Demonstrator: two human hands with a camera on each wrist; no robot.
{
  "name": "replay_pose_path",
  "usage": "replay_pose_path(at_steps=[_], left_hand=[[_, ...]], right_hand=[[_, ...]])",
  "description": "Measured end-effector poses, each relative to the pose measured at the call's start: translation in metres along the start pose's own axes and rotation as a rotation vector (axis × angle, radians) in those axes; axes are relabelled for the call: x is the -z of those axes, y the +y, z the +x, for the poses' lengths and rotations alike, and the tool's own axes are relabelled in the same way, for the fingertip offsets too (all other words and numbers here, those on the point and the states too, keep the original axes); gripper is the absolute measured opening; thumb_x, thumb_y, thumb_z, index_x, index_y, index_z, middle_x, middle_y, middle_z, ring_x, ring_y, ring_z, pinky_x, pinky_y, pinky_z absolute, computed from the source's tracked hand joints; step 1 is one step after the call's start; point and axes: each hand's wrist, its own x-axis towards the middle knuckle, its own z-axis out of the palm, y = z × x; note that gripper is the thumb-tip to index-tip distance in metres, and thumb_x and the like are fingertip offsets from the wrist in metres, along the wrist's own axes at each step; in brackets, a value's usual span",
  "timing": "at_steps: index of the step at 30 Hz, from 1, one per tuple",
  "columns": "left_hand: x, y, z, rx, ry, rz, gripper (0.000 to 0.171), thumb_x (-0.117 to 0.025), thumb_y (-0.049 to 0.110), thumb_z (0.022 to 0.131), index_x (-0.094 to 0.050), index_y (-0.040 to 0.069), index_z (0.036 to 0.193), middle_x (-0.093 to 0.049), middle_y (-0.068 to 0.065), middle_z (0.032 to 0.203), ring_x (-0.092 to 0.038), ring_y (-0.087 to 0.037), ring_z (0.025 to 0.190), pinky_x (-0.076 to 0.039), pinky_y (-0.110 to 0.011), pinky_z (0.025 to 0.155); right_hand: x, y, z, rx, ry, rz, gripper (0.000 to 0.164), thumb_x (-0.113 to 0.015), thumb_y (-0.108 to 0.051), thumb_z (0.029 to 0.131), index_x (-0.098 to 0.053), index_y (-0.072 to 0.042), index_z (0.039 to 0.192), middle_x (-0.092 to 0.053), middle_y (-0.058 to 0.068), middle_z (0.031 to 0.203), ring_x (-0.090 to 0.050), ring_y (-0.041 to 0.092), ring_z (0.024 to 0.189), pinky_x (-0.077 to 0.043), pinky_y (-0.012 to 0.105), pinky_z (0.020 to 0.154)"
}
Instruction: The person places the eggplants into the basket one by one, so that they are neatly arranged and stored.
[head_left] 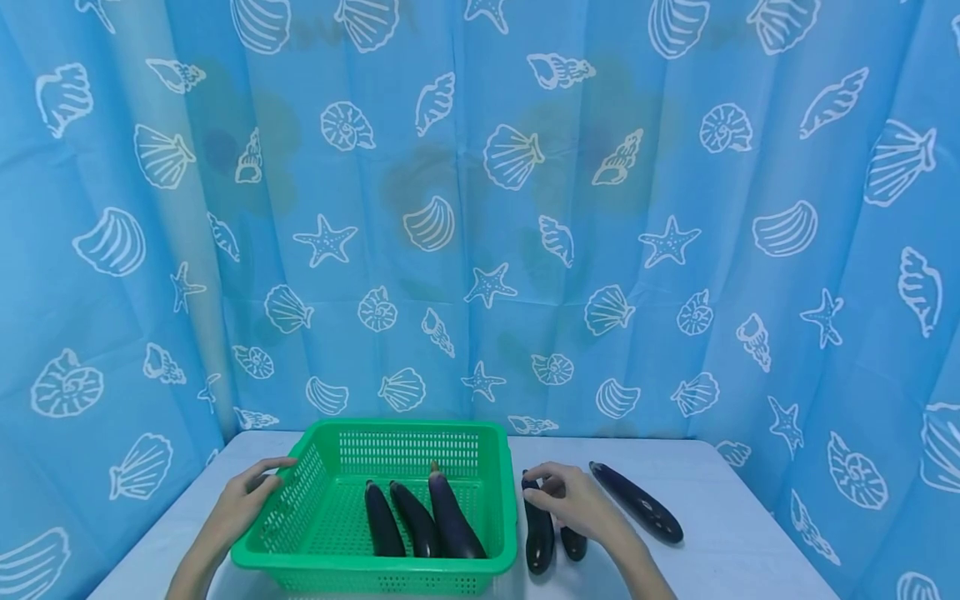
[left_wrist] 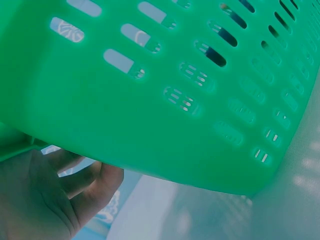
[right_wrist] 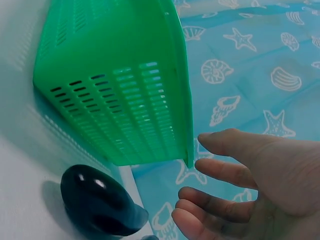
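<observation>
My left hand is at the left rim of a green plastic basket, fingertips touching the rim, fingers loosely bent. In the left wrist view those fingers lie beside the basket's outer wall. Three dark purple eggplants lie inside: a left one, a middle one and a right one with a brownish stem. My right hand hovers over an eggplant right of the basket. Its fingers are spread apart with nothing between them, as the right wrist view shows. A shorter-looking eggplant is partly hidden by this hand.
Farther right, another eggplant lies slanted on the white tabletop. A blue curtain with white shells and starfish hangs behind the table and along both sides.
</observation>
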Motion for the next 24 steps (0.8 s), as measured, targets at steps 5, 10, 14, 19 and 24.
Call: replay_pose_path(at_steps=[5,10,14,19,24], left_hand=[[0.0,0.002,0.0,-0.005,0.002,-0.001,0.044,-0.044,0.031,0.105,-0.051,0.006,0.141,-0.054,-0.03,0.137,-0.063,-0.037,0.113,-0.059,-0.046,0.09],[-0.001,0.001,-0.001,-0.009,0.0,0.002,0.044,-0.043,0.031,0.106,-0.051,0.007,0.142,-0.051,-0.03,0.14,-0.059,-0.041,0.119,-0.057,-0.047,0.094],[0.0,0.0,0.0,-0.008,-0.004,0.005,0.044,-0.043,0.031,0.106,-0.051,0.006,0.142,-0.049,-0.03,0.142,-0.058,-0.042,0.12,-0.058,-0.047,0.094],[0.0,0.001,0.0,-0.008,-0.009,0.019,0.045,-0.042,0.032,0.106,-0.05,0.007,0.142,-0.046,-0.03,0.144,-0.055,-0.045,0.123,-0.055,-0.05,0.097],[0.001,0.002,-0.001,-0.009,-0.018,0.019,0.046,-0.042,0.033,0.106,-0.05,0.007,0.143,-0.045,-0.031,0.145,-0.054,-0.046,0.125,-0.054,-0.052,0.099]], right_hand=[[0.003,0.004,-0.001,-0.02,0.017,-0.009,0.039,-0.067,-0.04,0.092,-0.067,-0.016,0.121,-0.07,0.005,0.099,-0.065,0.018,0.081,-0.062,0.029,0.056],[0.004,0.007,-0.002,-0.048,0.036,-0.037,0.039,-0.069,-0.042,0.09,-0.068,-0.017,0.12,-0.07,0.005,0.098,-0.065,0.017,0.081,-0.06,0.026,0.056],[0.004,0.01,-0.002,-0.073,0.048,-0.05,0.039,-0.07,-0.04,0.089,-0.068,-0.017,0.12,-0.07,0.005,0.099,-0.066,0.017,0.089,-0.062,0.028,0.06],[0.005,0.015,0.0,-0.099,0.054,-0.062,0.042,-0.072,-0.04,0.088,-0.067,-0.016,0.121,-0.07,0.004,0.098,-0.066,0.016,0.087,-0.063,0.03,0.063],[0.005,0.019,0.001,-0.118,0.08,-0.136,0.04,-0.074,-0.039,0.085,-0.069,-0.019,0.119,-0.07,0.001,0.096,-0.064,0.014,0.086,-0.061,0.036,0.072]])
